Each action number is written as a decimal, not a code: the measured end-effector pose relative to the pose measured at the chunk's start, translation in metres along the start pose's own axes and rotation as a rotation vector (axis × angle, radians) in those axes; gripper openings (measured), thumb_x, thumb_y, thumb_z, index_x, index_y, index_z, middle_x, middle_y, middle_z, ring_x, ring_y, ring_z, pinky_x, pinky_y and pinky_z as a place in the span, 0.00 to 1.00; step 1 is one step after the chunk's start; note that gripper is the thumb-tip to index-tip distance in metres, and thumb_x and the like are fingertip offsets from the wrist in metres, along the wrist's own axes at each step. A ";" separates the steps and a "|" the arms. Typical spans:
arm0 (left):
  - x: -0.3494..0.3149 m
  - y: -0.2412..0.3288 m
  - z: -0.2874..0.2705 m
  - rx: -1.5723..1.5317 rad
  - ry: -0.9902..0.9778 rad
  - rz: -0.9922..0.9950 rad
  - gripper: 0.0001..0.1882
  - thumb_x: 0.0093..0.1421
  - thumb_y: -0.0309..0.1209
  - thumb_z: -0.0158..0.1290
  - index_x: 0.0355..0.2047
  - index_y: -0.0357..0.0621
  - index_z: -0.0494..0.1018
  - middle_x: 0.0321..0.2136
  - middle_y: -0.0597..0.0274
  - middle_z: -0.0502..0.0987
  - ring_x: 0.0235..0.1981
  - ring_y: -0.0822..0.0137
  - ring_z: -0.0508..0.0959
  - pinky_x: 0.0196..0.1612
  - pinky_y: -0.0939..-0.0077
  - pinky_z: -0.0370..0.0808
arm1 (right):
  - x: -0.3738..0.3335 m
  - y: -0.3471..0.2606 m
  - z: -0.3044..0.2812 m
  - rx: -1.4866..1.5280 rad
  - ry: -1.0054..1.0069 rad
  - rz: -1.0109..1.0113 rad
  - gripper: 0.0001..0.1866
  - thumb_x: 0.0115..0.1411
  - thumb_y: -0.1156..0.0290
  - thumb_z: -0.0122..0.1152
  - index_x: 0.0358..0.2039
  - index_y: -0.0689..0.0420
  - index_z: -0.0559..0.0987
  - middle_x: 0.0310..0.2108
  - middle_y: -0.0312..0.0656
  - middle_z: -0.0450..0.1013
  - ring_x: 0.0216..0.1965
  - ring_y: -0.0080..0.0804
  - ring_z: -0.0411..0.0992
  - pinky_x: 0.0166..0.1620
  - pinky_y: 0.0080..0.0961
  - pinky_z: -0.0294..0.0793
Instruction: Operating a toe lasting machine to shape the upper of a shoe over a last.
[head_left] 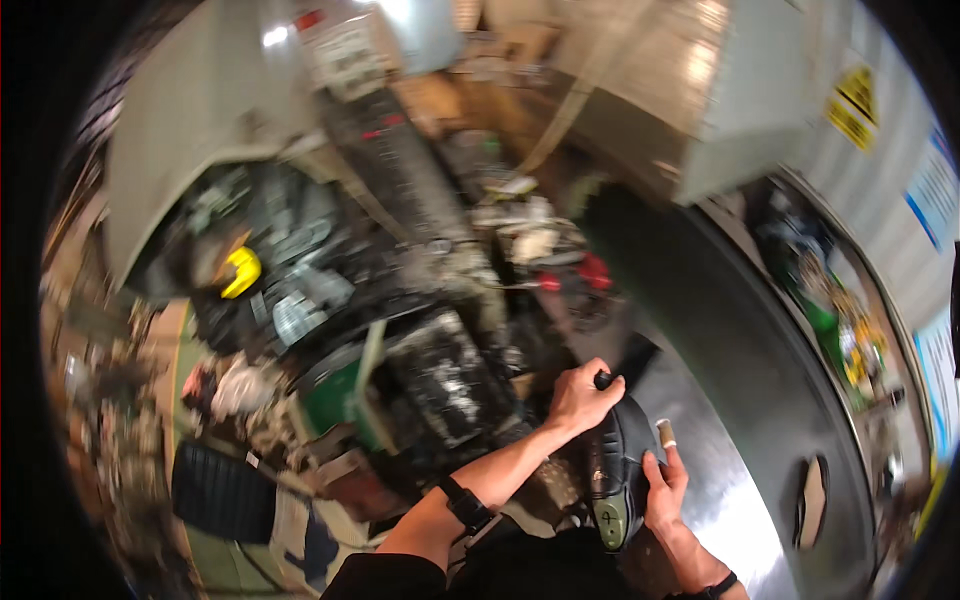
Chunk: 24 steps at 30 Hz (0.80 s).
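Left hand (586, 398) up at the far end of the black shoe (630, 432), fingers curled tightly in around a black knob (603, 381) that pokes out beside the thumb; whether those fingers also press on the shoe, I can't tell. Down along the other flank comes the right hand (664, 492), thumb and forefinger a little apart, thumb against the shoe's side, a pale sleeve (666, 432) at the forefinger's tip; the other fingers are hidden, so no call on whether it's clamped. And the shoe itself? Held at the left edge of the shiny metal table (718, 490), toe end away from the person, a greenish plate (610, 520) showing at the near end. By the look of it, moderately weighty and stiff with that hard filling inside, its smooth black skin perhaps a touch slippery, prone to scuffs rather than breakage. Best purchase, I'd judge: around the firm near end and along both flanks, off the glossy surface. Over at the right edge of the dark belt (735, 300), a flat tan piece with a dark rim (813, 500) lies well apart from both hands.
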<state>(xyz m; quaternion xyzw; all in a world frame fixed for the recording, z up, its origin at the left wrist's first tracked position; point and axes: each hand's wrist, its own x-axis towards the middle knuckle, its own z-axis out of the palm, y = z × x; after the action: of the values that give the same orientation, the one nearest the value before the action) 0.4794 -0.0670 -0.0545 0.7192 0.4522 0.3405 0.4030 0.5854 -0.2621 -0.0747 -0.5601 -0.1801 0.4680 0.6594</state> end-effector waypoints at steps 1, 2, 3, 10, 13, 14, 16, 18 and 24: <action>-0.001 -0.001 -0.035 0.012 0.069 -0.009 0.18 0.56 0.45 0.61 0.32 0.41 0.77 0.21 0.46 0.78 0.27 0.46 0.82 0.32 0.57 0.75 | 0.005 0.005 0.024 -0.027 -0.022 -0.058 0.29 0.68 0.78 0.57 0.69 0.60 0.64 0.43 0.38 0.79 0.43 0.20 0.75 0.49 0.18 0.73; -0.003 -0.001 -0.068 0.028 0.142 -0.060 0.17 0.58 0.45 0.60 0.33 0.41 0.77 0.23 0.45 0.79 0.29 0.44 0.82 0.34 0.56 0.75 | 0.012 0.012 0.050 -0.036 -0.078 -0.058 0.29 0.68 0.78 0.57 0.69 0.60 0.64 0.43 0.38 0.79 0.43 0.20 0.75 0.49 0.18 0.73; -0.005 -0.006 -0.101 0.041 0.201 -0.111 0.17 0.59 0.45 0.58 0.34 0.42 0.77 0.24 0.44 0.80 0.31 0.43 0.82 0.35 0.54 0.75 | 0.015 0.020 0.079 -0.081 -0.121 -0.048 0.27 0.69 0.77 0.57 0.67 0.60 0.66 0.44 0.38 0.79 0.44 0.21 0.74 0.50 0.19 0.73; -0.059 -0.069 -0.371 -0.936 0.332 -0.476 0.25 0.70 0.48 0.51 0.43 0.34 0.79 0.40 0.62 0.82 0.41 0.73 0.78 0.48 0.75 0.73 | 0.000 0.056 0.285 0.059 -0.465 0.140 0.09 0.66 0.72 0.64 0.42 0.65 0.81 0.34 0.33 0.78 0.32 0.17 0.71 0.37 0.19 0.72; -0.088 -0.072 -0.436 -0.824 0.439 -0.186 0.17 0.70 0.35 0.54 0.49 0.31 0.78 0.45 0.60 0.82 0.44 0.75 0.78 0.51 0.79 0.72 | -0.017 0.060 0.364 0.116 -0.490 0.263 0.10 0.65 0.68 0.66 0.39 0.63 0.81 0.31 0.33 0.78 0.29 0.17 0.71 0.34 0.20 0.72; -0.088 -0.079 -0.448 -0.666 0.583 -0.085 0.16 0.69 0.31 0.55 0.50 0.30 0.77 0.45 0.59 0.81 0.45 0.73 0.78 0.52 0.79 0.73 | -0.019 0.062 0.386 0.108 -0.504 0.269 0.11 0.65 0.67 0.66 0.40 0.63 0.81 0.31 0.34 0.78 0.29 0.17 0.71 0.34 0.20 0.72; -0.089 -0.100 -0.482 -0.682 0.638 -0.089 0.17 0.67 0.28 0.57 0.53 0.31 0.76 0.46 0.58 0.81 0.45 0.72 0.79 0.52 0.78 0.73 | -0.036 0.058 0.427 0.154 -0.533 0.316 0.11 0.65 0.68 0.65 0.43 0.62 0.81 0.32 0.36 0.80 0.30 0.19 0.74 0.35 0.19 0.74; -0.092 -0.118 -0.502 -0.638 0.804 -0.098 0.17 0.67 0.29 0.58 0.52 0.31 0.77 0.46 0.58 0.81 0.45 0.72 0.79 0.53 0.78 0.73 | -0.038 0.064 0.457 0.148 -0.543 0.345 0.11 0.66 0.69 0.63 0.43 0.62 0.82 0.33 0.37 0.81 0.30 0.21 0.76 0.35 0.20 0.76; -0.127 -0.141 -0.478 -1.013 0.839 -0.247 0.17 0.67 0.35 0.57 0.49 0.35 0.79 0.43 0.59 0.81 0.42 0.68 0.81 0.48 0.74 0.76 | -0.017 0.091 0.510 0.219 -0.510 0.360 0.10 0.67 0.73 0.58 0.46 0.62 0.80 0.37 0.40 0.81 0.33 0.26 0.78 0.39 0.25 0.81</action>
<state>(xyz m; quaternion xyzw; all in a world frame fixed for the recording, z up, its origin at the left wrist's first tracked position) -0.0278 -0.0168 0.0162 0.1908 0.4340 0.7127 0.5170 0.1506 0.0090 0.0042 -0.3737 -0.1862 0.7186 0.5561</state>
